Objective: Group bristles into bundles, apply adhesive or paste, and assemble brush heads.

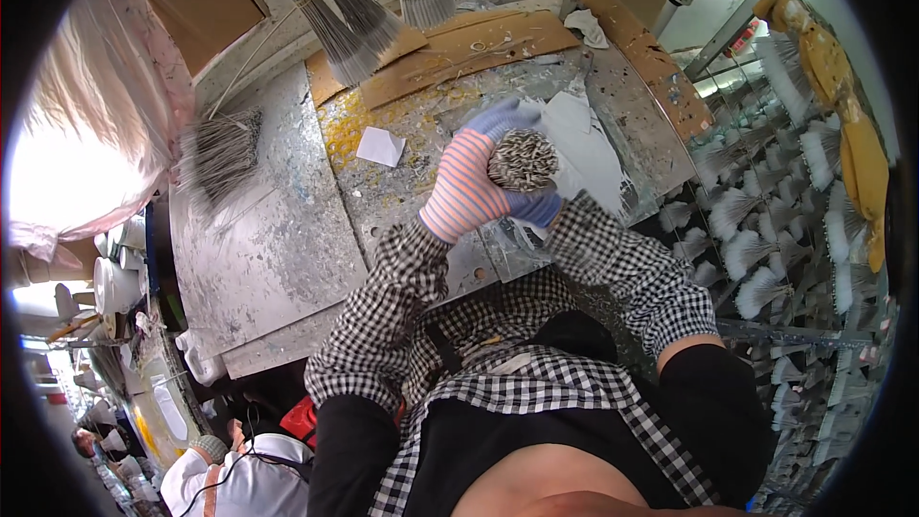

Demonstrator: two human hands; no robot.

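Note:
A round bundle of thin sticks (524, 161) is held upright, its packed pale and dark ends facing me. My left hand (467, 184), in a pink and blue striped glove, wraps around its left side with the fingers closed at the far edge. My right hand (536, 208), in a blue-fingered glove, grips the bundle low on its near right side. Most of that hand is hidden behind the bundle and the checked sleeve. Beyond and to the right, white paste (586, 148) is smeared over a board on the worktable (278, 258).
Loose thin sticks (220, 153) lie at the table's left. A white paper piece (381, 146) rests left of my hands. Tied grey bundles (349, 24) stand at the back by cardboard (479, 57). Racks of white tufts (756, 239) fill the right. Another person (239, 479) is at lower left.

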